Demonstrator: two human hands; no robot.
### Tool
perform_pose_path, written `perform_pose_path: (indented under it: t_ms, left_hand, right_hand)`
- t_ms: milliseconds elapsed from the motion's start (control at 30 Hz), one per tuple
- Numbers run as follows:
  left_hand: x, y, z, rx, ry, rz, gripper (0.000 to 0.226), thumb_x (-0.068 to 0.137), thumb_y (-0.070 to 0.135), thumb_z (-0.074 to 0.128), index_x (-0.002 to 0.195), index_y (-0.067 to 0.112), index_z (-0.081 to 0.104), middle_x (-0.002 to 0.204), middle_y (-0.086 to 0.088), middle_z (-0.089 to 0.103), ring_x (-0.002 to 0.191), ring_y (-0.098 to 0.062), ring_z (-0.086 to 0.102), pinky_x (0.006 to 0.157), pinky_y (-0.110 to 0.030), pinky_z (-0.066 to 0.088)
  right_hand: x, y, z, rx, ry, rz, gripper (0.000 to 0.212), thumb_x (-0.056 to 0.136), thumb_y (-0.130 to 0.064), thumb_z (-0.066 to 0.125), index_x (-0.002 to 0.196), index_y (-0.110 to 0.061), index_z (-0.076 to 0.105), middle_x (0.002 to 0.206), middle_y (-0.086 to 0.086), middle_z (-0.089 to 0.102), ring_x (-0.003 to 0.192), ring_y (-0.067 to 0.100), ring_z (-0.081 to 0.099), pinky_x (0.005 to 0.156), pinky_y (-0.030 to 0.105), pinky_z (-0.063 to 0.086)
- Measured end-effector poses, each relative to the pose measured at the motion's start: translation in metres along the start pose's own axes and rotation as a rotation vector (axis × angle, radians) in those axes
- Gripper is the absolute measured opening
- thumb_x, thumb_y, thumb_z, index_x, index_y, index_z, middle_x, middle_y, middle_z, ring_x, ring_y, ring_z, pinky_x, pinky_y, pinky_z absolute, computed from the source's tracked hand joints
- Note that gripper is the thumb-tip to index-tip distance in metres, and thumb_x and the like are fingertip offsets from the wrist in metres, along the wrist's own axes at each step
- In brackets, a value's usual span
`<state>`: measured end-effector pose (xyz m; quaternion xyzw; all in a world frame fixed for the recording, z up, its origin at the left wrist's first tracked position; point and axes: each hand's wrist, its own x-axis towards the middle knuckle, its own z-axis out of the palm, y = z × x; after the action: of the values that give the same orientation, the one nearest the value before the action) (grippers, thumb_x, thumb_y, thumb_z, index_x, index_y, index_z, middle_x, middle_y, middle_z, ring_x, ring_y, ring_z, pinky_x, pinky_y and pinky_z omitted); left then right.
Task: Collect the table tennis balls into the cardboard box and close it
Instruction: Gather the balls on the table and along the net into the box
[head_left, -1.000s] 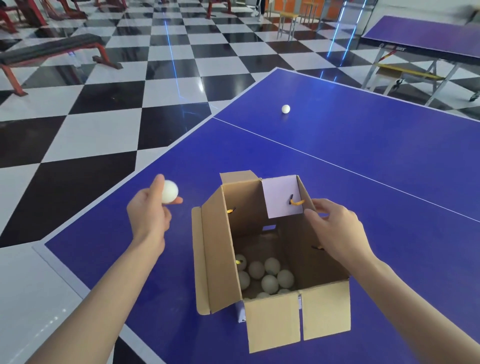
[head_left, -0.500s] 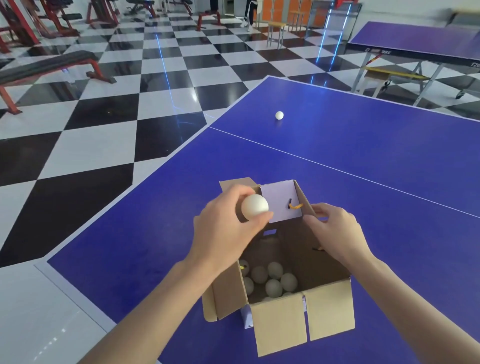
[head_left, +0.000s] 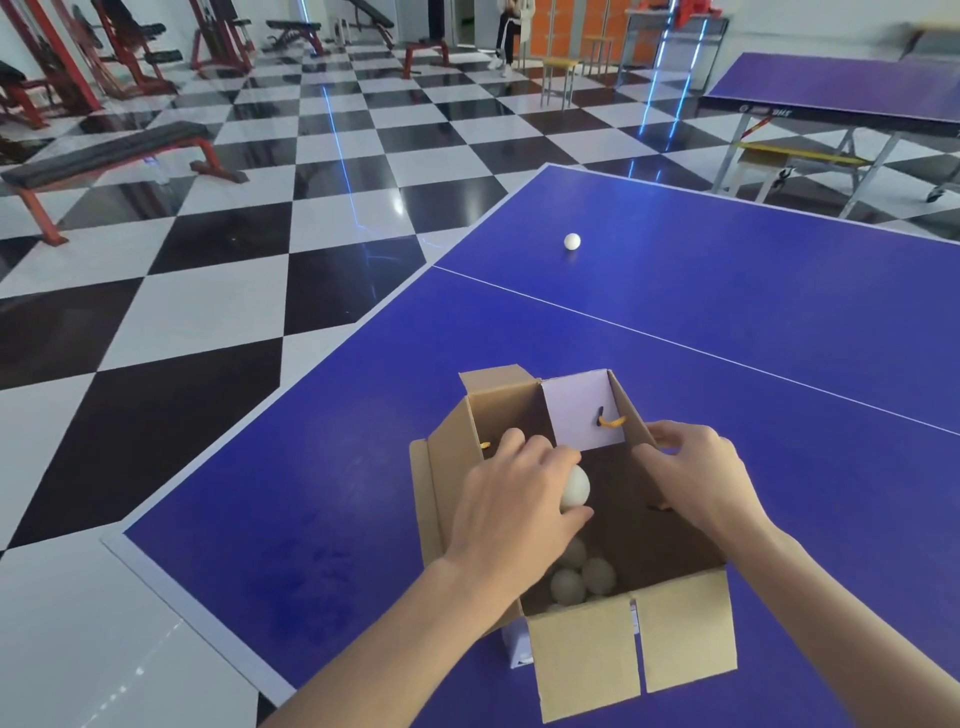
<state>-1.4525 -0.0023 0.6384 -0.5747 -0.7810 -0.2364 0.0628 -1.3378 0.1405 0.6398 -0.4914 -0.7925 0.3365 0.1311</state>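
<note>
Our left hand (head_left: 511, 499) pinches a ball (head_left: 575, 486) over the open box (head_left: 680, 551), straight above the balls already inside (head_left: 582, 577); our right hand (head_left: 693, 475) grips the box's far right rim. One stray ball (head_left: 572, 240) lies on the tabletop (head_left: 779, 322) well beyond the box (slightly nearer our left hand, we judge).

- Open box (head_left: 587, 660) stands on the table (head_left: 311, 519), near its left edge.
- Balls (head_left: 582, 579) lie in the box, at its near end.
- Left hand (head_left: 514, 499) over the box opening, gripping one ball (head_left: 575, 487).
- Right hand (head_left: 691, 478) on the box's right wall.
- Single ball (head_left: 572, 240) on the table, well beyond the box.
</note>
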Motion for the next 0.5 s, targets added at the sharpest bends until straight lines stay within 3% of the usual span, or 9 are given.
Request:
perform_pose_path:
  t_ms: [100, 300, 400, 500]
  left_hand:
    - [-0.001, -0.001, 0.002, -0.001, -0.009, 0.012, 0.041, 0.076, 0.042, 0.071, 0.11, 0.021, 0.061, 0.099, 0.003, 0.064, 0.089, -0.016, 0.054, 0.057, -0.03, 0.052]
    - [-0.001, 0.0, -0.001, -0.053, -0.004, -0.053, 0.045, 0.08, 0.048, 0.064, 0.115, 0.021, 0.058, 0.109, 0.004, 0.058, 0.095, -0.012, 0.053, 0.062, -0.019, 0.047]
    - [-0.007, 0.002, -0.007, -0.009, 0.055, -0.115, 0.035, 0.08, 0.039, 0.065, 0.109, 0.018, 0.063, 0.107, 0.003, 0.062, 0.096, -0.013, 0.056, 0.066, -0.016, 0.043]
    - [-0.015, 0.002, -0.017, 0.058, 0.114, -0.213, 0.03, 0.079, 0.03, 0.068, 0.107, 0.02, 0.066, 0.113, 0.002, 0.063, 0.105, -0.016, 0.055, 0.078, -0.02, 0.045]
  right_hand:
    - [0.001, -0.001, 0.001, 0.003, -0.001, 0.001, 0.027, 0.087, -0.022, 0.053, 0.106, -0.024, 0.071, 0.089, -0.005, 0.073, 0.062, 0.022, 0.067, 0.051, 0.028, 0.051]
    - [0.006, -0.005, 0.003, -0.044, 0.005, -0.04, 0.018, 0.089, -0.025, 0.053, 0.083, -0.025, 0.07, 0.064, 0.003, 0.068, 0.046, 0.014, 0.056, 0.039, 0.016, 0.034]
    - [0.006, -0.006, 0.003, -0.044, 0.001, -0.046, 0.023, 0.09, -0.024, 0.053, 0.073, -0.019, 0.068, 0.053, 0.002, 0.059, 0.041, 0.015, 0.05, 0.038, 0.017, 0.034]
    - [0.005, -0.009, 0.001, -0.01, -0.026, -0.069, 0.029, 0.089, -0.019, 0.055, 0.064, -0.012, 0.07, 0.05, 0.005, 0.057, 0.039, 0.015, 0.047, 0.036, 0.018, 0.033]
